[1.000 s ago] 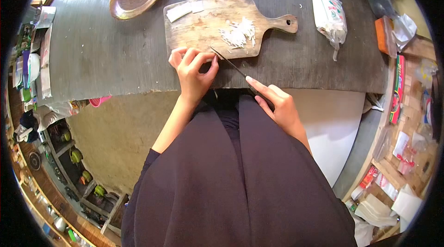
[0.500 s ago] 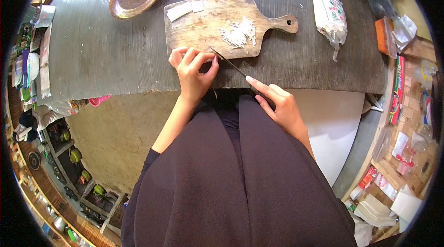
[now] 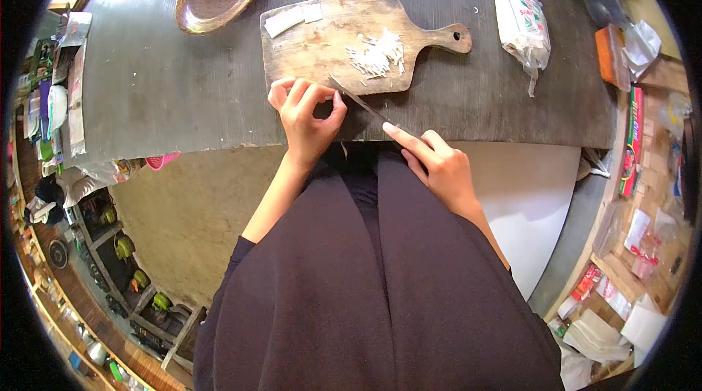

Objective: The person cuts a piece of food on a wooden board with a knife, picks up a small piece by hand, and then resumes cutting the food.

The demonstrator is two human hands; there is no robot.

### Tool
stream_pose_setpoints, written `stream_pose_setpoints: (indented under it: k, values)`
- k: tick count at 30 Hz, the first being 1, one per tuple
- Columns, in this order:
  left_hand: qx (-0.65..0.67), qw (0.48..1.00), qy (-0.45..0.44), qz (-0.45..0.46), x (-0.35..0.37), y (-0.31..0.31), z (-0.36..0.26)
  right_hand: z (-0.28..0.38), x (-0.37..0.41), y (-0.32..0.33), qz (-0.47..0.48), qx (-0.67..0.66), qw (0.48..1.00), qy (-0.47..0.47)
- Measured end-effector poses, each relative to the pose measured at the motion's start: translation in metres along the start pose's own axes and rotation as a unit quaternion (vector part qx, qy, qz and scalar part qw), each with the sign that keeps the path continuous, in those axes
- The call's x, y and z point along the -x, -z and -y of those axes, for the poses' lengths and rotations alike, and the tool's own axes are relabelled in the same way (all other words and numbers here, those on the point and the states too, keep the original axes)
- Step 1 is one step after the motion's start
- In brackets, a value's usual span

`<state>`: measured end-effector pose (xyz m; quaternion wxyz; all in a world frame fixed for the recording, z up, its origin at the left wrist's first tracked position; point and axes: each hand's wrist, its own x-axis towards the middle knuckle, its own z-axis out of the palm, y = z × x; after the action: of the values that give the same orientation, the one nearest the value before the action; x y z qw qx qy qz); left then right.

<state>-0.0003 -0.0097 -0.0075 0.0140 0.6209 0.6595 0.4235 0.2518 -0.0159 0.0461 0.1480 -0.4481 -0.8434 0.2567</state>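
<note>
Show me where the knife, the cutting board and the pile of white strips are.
Knife (image 3: 357, 99): head view, on the middle of the blade.
Cutting board (image 3: 311, 53): head view, on bare wood of its broad part.
Pile of white strips (image 3: 377, 57): head view, on the middle of the pile.

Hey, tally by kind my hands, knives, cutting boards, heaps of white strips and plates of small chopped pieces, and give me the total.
Left hand and right hand: 2
Knife: 1
Cutting board: 1
Heap of white strips: 1
Plate of small chopped pieces: 1
Total: 6
</note>
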Motion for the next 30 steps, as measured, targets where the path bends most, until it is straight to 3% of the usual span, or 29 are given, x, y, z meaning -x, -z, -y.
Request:
stream_pose_setpoints:
  k: [11,21,26,30]
  values:
    - [0.009,1.000,0.012,-0.017,0.000,0.003,-0.001,0.029,-0.018,0.028,0.072,0.027,0.995,-0.057]
    - [0.031,0.999,0.026,-0.022,-0.002,0.010,-0.006,0.011,-0.001,0.020,0.070,0.026,0.997,-0.032]
    - [0.043,0.998,0.028,-0.023,-0.003,0.009,-0.007,0.002,0.006,0.021,-0.013,-0.062,0.996,-0.062]
    - [0.077,0.996,0.016,-0.043,0.000,0.011,0.001,0.010,0.002,0.015,0.001,-0.084,0.996,-0.030]
